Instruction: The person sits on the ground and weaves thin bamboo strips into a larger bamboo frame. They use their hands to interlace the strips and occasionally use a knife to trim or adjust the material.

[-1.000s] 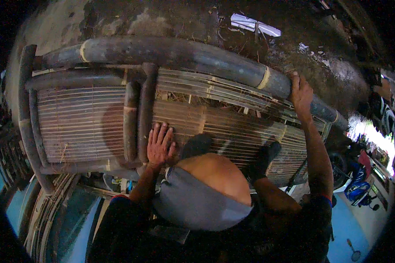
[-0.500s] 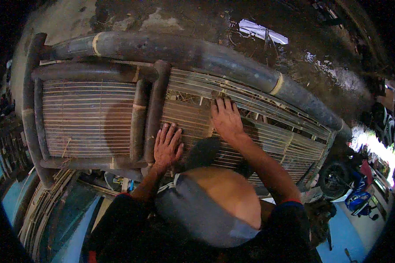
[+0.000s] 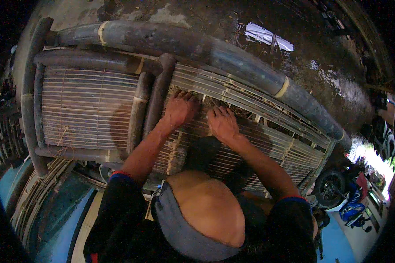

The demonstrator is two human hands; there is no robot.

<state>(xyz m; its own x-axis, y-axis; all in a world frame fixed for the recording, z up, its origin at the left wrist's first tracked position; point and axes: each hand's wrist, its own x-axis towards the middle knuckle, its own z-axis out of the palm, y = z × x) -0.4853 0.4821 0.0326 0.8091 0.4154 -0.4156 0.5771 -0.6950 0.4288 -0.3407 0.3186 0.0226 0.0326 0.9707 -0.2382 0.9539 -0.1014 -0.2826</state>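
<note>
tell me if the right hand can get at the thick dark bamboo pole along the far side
Likely yes: between the right hand and the thick dark bamboo pole lie only a gap and a low strip of thin pale slats, with nothing visible standing in the way.

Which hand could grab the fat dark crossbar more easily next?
Probably the left hand: it is close beside the dark crossbar, while the right hand is farther along the slats.
</note>
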